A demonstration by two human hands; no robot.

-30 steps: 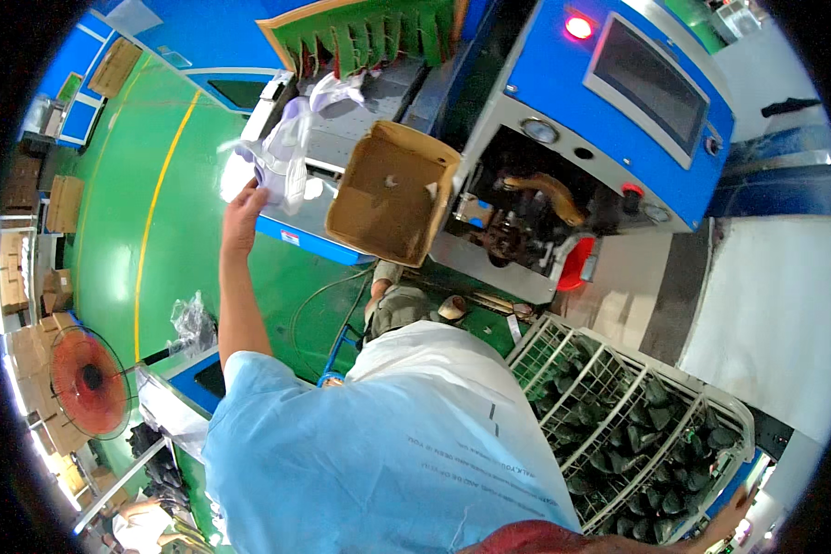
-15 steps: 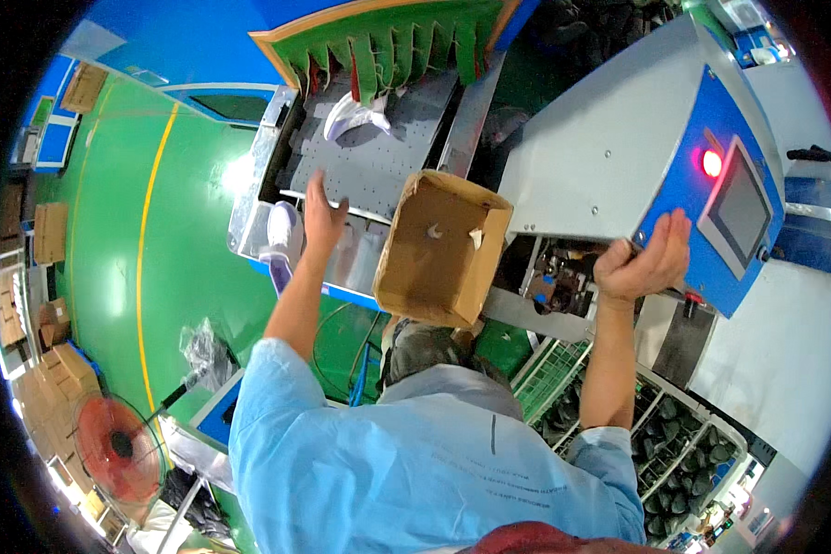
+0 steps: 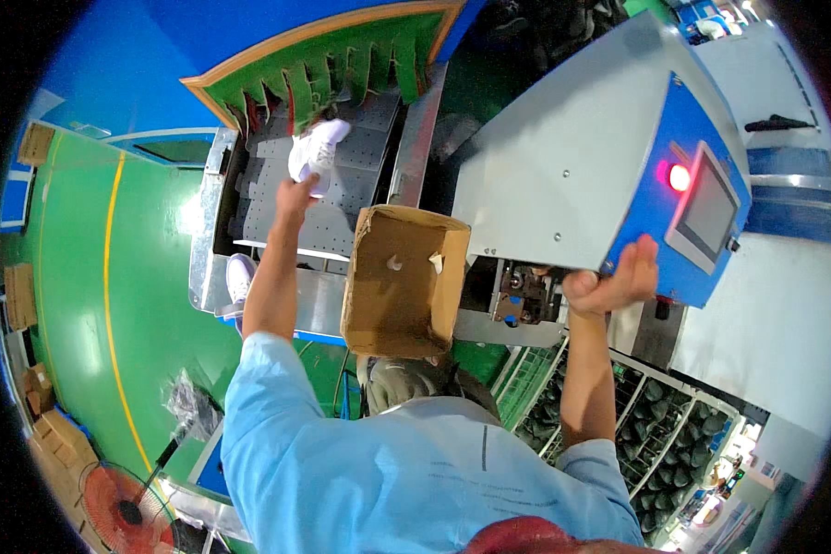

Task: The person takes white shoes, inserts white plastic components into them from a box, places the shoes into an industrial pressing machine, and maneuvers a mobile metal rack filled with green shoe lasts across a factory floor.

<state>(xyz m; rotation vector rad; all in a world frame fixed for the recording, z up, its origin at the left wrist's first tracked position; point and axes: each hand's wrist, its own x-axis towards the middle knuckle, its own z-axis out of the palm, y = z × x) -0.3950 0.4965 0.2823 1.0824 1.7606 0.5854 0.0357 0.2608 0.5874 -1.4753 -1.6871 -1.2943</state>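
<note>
My left hand [image 3: 295, 198] is closed on the near end of a white sneaker upper [image 3: 321, 146], held over the perforated grey conveyor [image 3: 270, 159] in front of the green strip curtain. Some of the far end is blurred. My right hand [image 3: 613, 282] lies against the lower edge of the grey and blue machine [image 3: 563, 166], its fingers stretched out and holding nothing. Another white shoe [image 3: 240, 275] stands at the conveyor's near left corner. Between my arms sits an open cardboard box [image 3: 392, 300] with small pale scraps inside.
The green strip curtain [image 3: 342, 78] hangs across the conveyor's far end. A red light [image 3: 679, 177] glows beside the machine's screen [image 3: 706, 200]. Racks of dark shoe-shaped pieces [image 3: 660, 434] stand at lower right. A red fan [image 3: 125, 508] is at lower left.
My left hand has reached forward and taken hold of the white upper that lay near the curtain. My right hand stays at the machine's edge. The whole view has shifted slightly.
</note>
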